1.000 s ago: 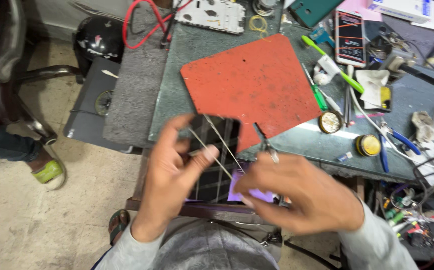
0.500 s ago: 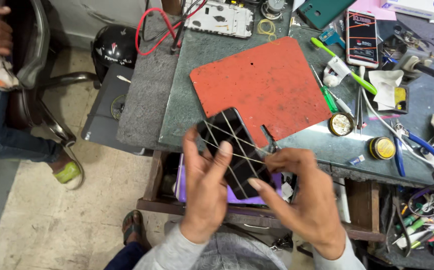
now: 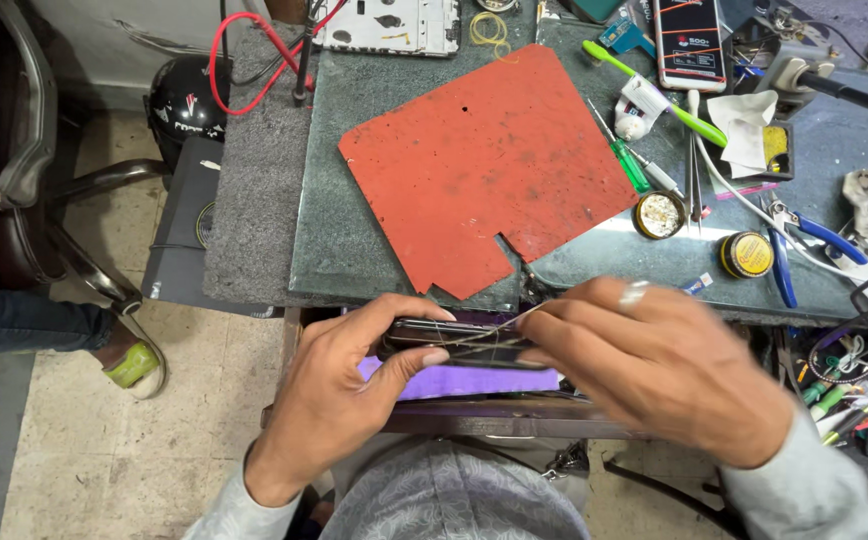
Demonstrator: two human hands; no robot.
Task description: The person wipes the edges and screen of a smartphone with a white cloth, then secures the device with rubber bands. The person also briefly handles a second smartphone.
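Head view showed, low in the centre of the frame, the left hand [image 3: 354,400] curled around a dark phone [image 3: 454,342] held edge-on, fingers closed along its near side and thumb over the top. The right hand [image 3: 669,365], wearing a ring, came in from the right with its fingertips pinched on thin rubber bands [image 3: 484,335] stretched across the phone's body; from my remote seat I could not tell how many bands there were or whether any had slipped. The phone sat just below the front edge of the bench, above a purple sheet [image 3: 454,380] on a lower shelf. Higher, in the middle of the frame, a worn red mat [image 3: 484,160] lay on the grey-green bench top [image 3: 354,230], with a second phone [image 3: 689,40] at the upper right and blue-handled pliers [image 3: 814,235], two round tins [image 3: 659,213] and a green-handled screwdriver [image 3: 626,160] along the right side. Another person's leg and green shoe [image 3: 134,365] showed at the left edge. I judged the banding would go best with the left grip kept firm and level, each band drawn taut and seated evenly so pressure spread across the body instead of bunching at one corner.
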